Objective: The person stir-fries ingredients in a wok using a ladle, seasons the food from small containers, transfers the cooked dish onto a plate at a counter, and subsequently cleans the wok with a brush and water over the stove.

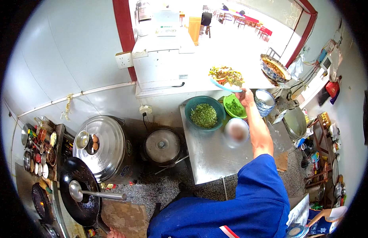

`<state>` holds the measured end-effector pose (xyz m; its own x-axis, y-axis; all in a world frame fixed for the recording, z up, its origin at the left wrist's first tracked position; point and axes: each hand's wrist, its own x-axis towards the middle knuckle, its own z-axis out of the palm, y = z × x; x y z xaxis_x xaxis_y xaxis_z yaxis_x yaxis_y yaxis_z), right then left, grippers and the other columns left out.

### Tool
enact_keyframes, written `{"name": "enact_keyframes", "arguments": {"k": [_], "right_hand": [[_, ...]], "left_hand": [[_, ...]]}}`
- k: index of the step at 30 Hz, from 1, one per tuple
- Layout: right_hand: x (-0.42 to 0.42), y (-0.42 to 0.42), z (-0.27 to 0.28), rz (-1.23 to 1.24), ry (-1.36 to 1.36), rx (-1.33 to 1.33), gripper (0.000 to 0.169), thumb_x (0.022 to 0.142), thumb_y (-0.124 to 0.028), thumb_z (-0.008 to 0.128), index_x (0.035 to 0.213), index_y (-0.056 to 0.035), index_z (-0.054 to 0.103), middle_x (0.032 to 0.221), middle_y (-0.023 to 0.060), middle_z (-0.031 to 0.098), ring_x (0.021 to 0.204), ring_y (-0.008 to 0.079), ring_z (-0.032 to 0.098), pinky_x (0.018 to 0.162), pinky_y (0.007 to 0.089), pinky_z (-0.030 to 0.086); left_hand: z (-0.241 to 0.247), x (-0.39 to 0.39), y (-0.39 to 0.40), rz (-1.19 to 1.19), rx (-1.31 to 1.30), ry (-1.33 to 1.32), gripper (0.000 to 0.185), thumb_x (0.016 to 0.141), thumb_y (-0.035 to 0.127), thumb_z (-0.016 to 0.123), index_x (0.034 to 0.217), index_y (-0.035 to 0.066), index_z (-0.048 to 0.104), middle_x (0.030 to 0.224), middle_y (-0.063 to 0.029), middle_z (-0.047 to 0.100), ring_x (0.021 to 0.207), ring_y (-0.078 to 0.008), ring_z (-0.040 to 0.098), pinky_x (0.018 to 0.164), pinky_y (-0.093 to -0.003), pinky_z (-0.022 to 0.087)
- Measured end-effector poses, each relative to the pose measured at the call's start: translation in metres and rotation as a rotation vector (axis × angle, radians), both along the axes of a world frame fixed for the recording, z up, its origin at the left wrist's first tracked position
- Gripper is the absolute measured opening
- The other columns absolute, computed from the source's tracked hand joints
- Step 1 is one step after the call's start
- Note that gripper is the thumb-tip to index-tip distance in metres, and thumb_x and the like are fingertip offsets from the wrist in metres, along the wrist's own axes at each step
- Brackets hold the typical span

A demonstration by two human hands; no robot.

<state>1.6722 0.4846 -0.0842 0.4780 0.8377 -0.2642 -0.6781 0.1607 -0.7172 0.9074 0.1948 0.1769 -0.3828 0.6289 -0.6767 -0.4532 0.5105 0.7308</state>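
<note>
With its arm stretched out over the steel table, my right hand grips the near edge of a light-blue-rimmed plate. The plate carries a cooked dish of chopped green and brown pieces, held over the edge of the serving-window counter. At the bottom edge, my left hand is partly cut off by the frame and holds the handle of a black wok. A steel ladle rests in the tilted wok, which looks wet and dark inside.
A teal bowl of chopped greens, a green bowl and blue-and-white bowls stand on the steel table. Left are a lidded pot, a large lidded steel pot and a burner. Another person is at lower right.
</note>
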Motion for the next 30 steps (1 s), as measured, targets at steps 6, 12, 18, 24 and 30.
{"name": "enact_keyframes", "arguments": {"k": [6,12,18,24,30], "right_hand": [[0.023,0.025,0.031,-0.346,0.059,-0.169,0.020,0.093,-0.013,0.046,0.105,0.0012,0.051,0.095,0.0128,0.058,0.083,0.0264,0.061,0.062,0.0392,0.059],[-0.219,-0.031,0.066,-0.200,-0.586,-0.153,0.023,0.088,-0.003,0.051,0.065,-0.0075,0.050,0.060,0.0027,0.050,0.050,0.0155,0.051,0.045,0.0332,0.048],[-0.528,-0.107,0.060,1.431,0.207,-0.251,0.046,0.093,-0.046,0.048,0.110,-0.0035,0.054,0.101,0.0120,0.061,0.088,0.0250,0.062,0.068,0.0403,0.055],[-0.767,-0.149,0.129,2.076,0.783,-0.336,0.051,0.095,-0.051,0.039,0.108,-0.0039,0.051,0.094,0.0081,0.059,0.079,0.0188,0.060,0.065,0.0329,0.055],[-0.892,-0.141,0.180,2.088,0.520,-0.652,0.025,0.097,-0.028,0.046,0.107,-0.0050,0.049,0.069,-0.0048,0.040,0.050,0.0036,0.036,0.041,0.0156,0.031]], "left_hand": [[-0.008,0.038,0.000,0.082,-0.012,0.007,0.029,0.085,0.015,0.056,0.063,0.013,0.039,0.055,0.0029,0.033,0.043,-0.0111,0.033,0.044,-0.0259,0.030],[-0.017,0.040,-0.011,0.171,-0.013,0.008,0.029,0.086,0.016,0.057,0.063,0.013,0.039,0.055,0.0029,0.033,0.044,-0.0110,0.033,0.044,-0.0256,0.030],[-0.017,-0.002,-0.019,0.229,0.030,-0.018,0.029,0.086,0.016,0.057,0.063,0.013,0.039,0.056,0.0030,0.033,0.044,-0.0109,0.033,0.045,-0.0253,0.030],[-0.049,-0.108,-0.116,0.436,0.193,-0.185,0.026,0.087,0.030,0.059,0.082,0.009,0.046,0.062,0.0024,0.039,0.050,-0.0115,0.034,0.048,-0.0261,0.030],[-0.068,-0.234,-0.099,0.321,0.200,-0.368,0.015,0.080,0.007,0.057,0.092,0.004,0.048,0.064,-0.0061,0.050,0.051,-0.0197,0.051,0.046,-0.0319,0.042]]}}
